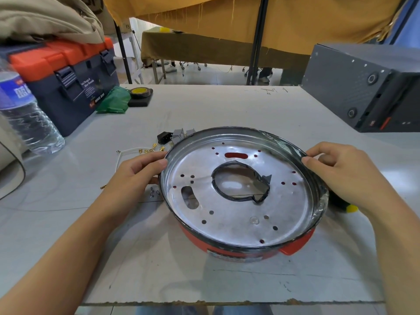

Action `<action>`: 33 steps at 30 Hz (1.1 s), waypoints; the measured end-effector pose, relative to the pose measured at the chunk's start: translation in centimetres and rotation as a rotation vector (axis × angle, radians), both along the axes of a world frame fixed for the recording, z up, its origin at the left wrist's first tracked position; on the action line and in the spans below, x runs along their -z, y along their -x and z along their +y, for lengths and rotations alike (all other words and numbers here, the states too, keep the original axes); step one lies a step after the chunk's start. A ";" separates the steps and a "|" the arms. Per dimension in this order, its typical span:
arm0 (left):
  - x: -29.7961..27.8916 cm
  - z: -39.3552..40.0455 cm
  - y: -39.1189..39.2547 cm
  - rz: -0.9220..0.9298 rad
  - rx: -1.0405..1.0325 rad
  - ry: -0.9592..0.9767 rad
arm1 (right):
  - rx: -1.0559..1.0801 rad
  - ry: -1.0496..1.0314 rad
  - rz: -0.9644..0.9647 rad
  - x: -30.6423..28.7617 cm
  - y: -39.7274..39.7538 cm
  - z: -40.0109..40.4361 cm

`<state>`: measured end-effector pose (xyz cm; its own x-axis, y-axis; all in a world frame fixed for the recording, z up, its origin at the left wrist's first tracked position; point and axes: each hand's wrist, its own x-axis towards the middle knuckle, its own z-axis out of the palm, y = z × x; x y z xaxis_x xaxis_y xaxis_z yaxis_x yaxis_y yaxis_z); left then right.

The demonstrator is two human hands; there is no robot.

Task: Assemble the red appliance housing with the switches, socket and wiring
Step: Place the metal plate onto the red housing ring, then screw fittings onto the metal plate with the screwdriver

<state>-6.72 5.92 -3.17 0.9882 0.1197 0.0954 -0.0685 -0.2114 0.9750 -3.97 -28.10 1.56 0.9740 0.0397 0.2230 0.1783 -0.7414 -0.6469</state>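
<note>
The round red appliance housing [245,251] sits on the table in front of me, its silver metal inner plate [238,212] facing up with a taped central cutout and several holes. My left hand [136,173] pinches the rim on the left side. My right hand [341,169] pinches the rim on the right. Behind the housing lie a black socket [164,137] and grey switches [179,134]. A white wire [127,153] with brass terminals [151,150] lies left of them. Small screws [154,192] rest by my left hand.
A water bottle [25,114] and a blue-and-orange toolbox [68,80] stand at the far left, with green plastic [113,101] and a tape roll [139,93] beside them. A dark grey box [363,87] stands at the far right. A yellow-tipped tool [347,206] lies under my right wrist.
</note>
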 end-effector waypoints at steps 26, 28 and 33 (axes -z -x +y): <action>-0.4 0.3 -0.1 -0.156 -0.250 -0.145 | 0.101 0.305 0.229 -0.2 -4.5 -3.0; -0.3 0.3 -0.1 -0.164 -0.252 -0.195 | 0.104 0.301 0.297 0.1 -5.0 -3.1; -0.1 0.3 -0.1 -0.191 -0.242 -0.258 | 0.108 0.200 0.334 0.5 -5.8 -3.4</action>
<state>-6.58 6.20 -3.08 0.8962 0.2947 0.3315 -0.1614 -0.4796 0.8625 1.85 -31.50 1.06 0.9925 -0.0566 -0.1084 -0.1035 -0.8613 -0.4975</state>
